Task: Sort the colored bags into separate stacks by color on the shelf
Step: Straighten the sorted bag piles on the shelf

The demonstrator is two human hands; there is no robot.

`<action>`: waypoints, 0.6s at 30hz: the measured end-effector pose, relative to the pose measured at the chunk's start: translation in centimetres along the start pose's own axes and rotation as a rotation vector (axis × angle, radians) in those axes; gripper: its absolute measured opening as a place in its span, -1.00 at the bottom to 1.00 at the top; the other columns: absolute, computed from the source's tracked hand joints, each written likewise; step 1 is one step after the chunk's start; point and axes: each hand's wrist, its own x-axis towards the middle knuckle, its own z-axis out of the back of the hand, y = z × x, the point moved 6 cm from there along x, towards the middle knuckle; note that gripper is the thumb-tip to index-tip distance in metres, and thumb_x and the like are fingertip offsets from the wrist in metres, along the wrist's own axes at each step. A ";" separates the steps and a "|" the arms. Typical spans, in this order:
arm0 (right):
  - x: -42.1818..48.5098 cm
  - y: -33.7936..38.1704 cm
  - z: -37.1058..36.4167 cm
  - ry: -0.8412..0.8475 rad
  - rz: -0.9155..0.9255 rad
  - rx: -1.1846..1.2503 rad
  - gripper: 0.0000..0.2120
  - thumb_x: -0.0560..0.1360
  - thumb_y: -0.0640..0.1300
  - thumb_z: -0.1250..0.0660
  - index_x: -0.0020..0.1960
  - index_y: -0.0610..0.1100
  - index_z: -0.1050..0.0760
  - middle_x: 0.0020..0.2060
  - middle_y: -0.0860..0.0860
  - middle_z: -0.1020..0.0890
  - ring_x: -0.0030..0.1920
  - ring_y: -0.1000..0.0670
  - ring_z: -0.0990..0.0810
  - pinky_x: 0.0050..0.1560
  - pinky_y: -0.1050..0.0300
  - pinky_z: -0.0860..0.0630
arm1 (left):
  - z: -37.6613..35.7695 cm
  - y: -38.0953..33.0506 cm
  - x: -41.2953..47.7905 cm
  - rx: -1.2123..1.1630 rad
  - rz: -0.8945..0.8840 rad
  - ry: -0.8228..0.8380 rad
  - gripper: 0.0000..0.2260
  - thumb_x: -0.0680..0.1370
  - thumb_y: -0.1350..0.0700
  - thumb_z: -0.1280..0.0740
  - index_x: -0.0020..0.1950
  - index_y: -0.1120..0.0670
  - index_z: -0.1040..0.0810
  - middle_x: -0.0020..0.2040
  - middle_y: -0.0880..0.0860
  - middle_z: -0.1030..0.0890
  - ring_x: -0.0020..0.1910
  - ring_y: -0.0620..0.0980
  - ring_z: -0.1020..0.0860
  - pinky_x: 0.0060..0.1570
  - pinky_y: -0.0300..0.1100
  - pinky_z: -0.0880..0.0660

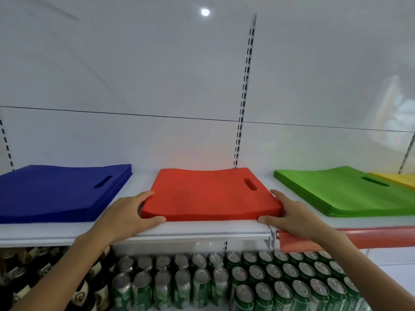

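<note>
Bright, even light filled the view. A ceiling lamp's reflection (205, 12) glared on the glossy white back panel (134, 75). Wide-angle distortion bowed the edges.

Left hand (128, 212), right hand (289, 217) bare; forearms uncovered to frame edge.

bare shelf (143, 182) btwn blue stack (56, 191), red stack (208, 194), green stack (336, 191) | above: open

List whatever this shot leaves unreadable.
Head view:
- yellow stack: mostly cut off by the right edge.
- blue stack: left end cut off by the frame.
- bottles: dark, partly behind the left arm.
- red stack: bag count, layers too fine.
</note>
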 end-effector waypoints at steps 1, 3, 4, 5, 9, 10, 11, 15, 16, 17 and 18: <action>0.1 0.0 -0.1 0.003 -0.001 0.016 -0.17 0.38 0.22 -0.38 0.50 -0.03 -0.09 -0.01 0.10 -0.50 -0.12 0.15 -0.51 -0.15 0.29 -0.39 | -0.1 0.1 0.1 -0.001 -0.003 0.002 0.24 -0.11 -0.69 0.03 0.48 -0.11 -0.17 0.24 -0.14 -0.50 0.07 -0.17 -0.49 0.10 -0.25 -0.47; 0.2 0.1 -0.4 -0.005 0.001 0.020 -0.15 0.34 0.29 -0.34 0.49 0.00 -0.12 -0.12 0.17 -0.52 -0.21 0.21 -0.51 -0.22 0.32 -0.39 | 0.1 0.3 0.3 0.002 -0.011 -0.005 0.22 -0.07 -0.68 0.00 0.49 -0.08 -0.16 0.23 -0.11 -0.50 0.05 -0.16 -0.50 0.09 -0.24 -0.47; 0.3 0.2 -0.5 -0.004 0.001 0.011 -0.13 0.32 0.33 -0.32 0.49 0.00 -0.12 -0.16 0.19 -0.50 -0.24 0.22 -0.50 -0.25 0.33 -0.38 | 0.2 0.3 0.3 0.010 -0.014 -0.002 0.19 -0.02 -0.66 -0.01 0.49 -0.06 -0.15 0.26 -0.09 -0.49 0.08 -0.14 -0.50 0.12 -0.22 -0.47; 0.3 0.3 -0.6 -0.002 -0.003 0.001 -0.11 0.30 0.36 -0.29 0.49 0.01 -0.11 -0.18 0.20 -0.49 -0.25 0.22 -0.49 -0.26 0.34 -0.38 | 0.2 0.4 0.2 0.021 -0.017 0.005 0.16 0.01 -0.65 -0.02 0.50 -0.04 -0.15 0.29 -0.07 -0.46 0.12 -0.11 -0.49 0.15 -0.20 -0.47; 0.5 0.4 -0.2 -0.017 0.008 -0.036 0.12 0.09 0.60 -0.10 0.51 0.03 -0.08 -0.13 0.16 -0.50 -0.20 0.18 -0.49 -0.14 0.22 -0.45 | 0.1 0.4 0.4 0.067 -0.027 -0.011 -0.07 0.26 -0.46 -0.16 0.51 -0.04 -0.09 0.33 -0.03 -0.43 0.17 -0.07 -0.47 0.18 -0.14 -0.46; 0.6 0.4 -0.2 -0.028 0.022 -0.039 0.08 0.14 0.59 -0.13 0.51 0.03 -0.07 -0.13 0.17 -0.49 -0.21 0.19 -0.49 -0.10 0.19 -0.48 | 0.3 0.2 0.5 0.073 -0.042 -0.039 -0.10 0.29 -0.46 -0.16 0.52 -0.05 -0.08 0.32 -0.03 -0.44 0.16 -0.07 -0.47 0.19 -0.11 -0.46; 0.6 0.5 -0.2 -0.045 0.036 -0.033 -0.01 0.25 0.50 -0.21 0.51 0.01 -0.06 -0.15 0.18 -0.48 -0.21 0.20 -0.48 -0.08 0.16 -0.49 | 0.6 -0.1 0.6 0.084 -0.071 -0.083 -0.07 0.28 -0.52 -0.11 0.52 -0.05 -0.09 0.32 -0.03 -0.45 0.18 -0.06 -0.47 0.21 -0.07 -0.45; 0.1 0.3 -0.5 -0.122 0.057 0.113 -0.17 0.39 0.23 -0.36 0.51 -0.03 -0.09 0.17 0.07 -0.53 0.09 0.06 -0.52 0.11 0.16 -0.40 | 1.2 -0.4 0.0 0.287 -0.131 -0.244 0.00 0.23 -0.56 0.21 0.51 0.00 -0.12 0.48 0.03 -0.25 0.46 0.02 -0.21 0.41 0.04 -0.14; -0.1 0.1 -0.3 -0.159 0.068 0.172 -0.18 0.39 0.22 -0.37 0.51 -0.02 -0.12 0.31 0.05 -0.46 0.25 0.03 -0.45 0.19 0.17 -0.33 | 1.1 -0.9 0.0 0.321 -0.122 -0.258 -0.01 0.24 -0.55 0.26 0.52 -0.01 -0.10 0.50 0.03 -0.19 0.49 0.01 -0.12 0.44 0.03 -0.06; -0.5 -0.1 0.0 -0.197 0.090 0.217 -0.20 0.39 0.21 -0.37 0.51 -0.01 -0.14 0.39 0.07 -0.38 0.35 0.04 -0.36 0.24 0.19 -0.26 | 0.8 -1.9 -0.1 0.329 -0.125 -0.278 -0.05 0.26 -0.52 0.26 0.52 -0.03 -0.08 0.52 0.02 -0.14 0.50 0.00 -0.07 0.45 0.00 0.00; -0.9 -0.3 0.4 -0.228 0.112 0.239 -0.21 0.38 0.20 -0.37 0.50 0.00 -0.17 0.41 0.10 -0.34 0.39 0.07 -0.30 0.27 0.21 -0.21 | 0.4 -3.1 0.1 0.321 -0.143 -0.293 -0.09 0.28 -0.48 0.25 0.52 -0.03 -0.07 0.52 0.00 -0.11 0.51 -0.03 -0.04 0.44 -0.04 0.04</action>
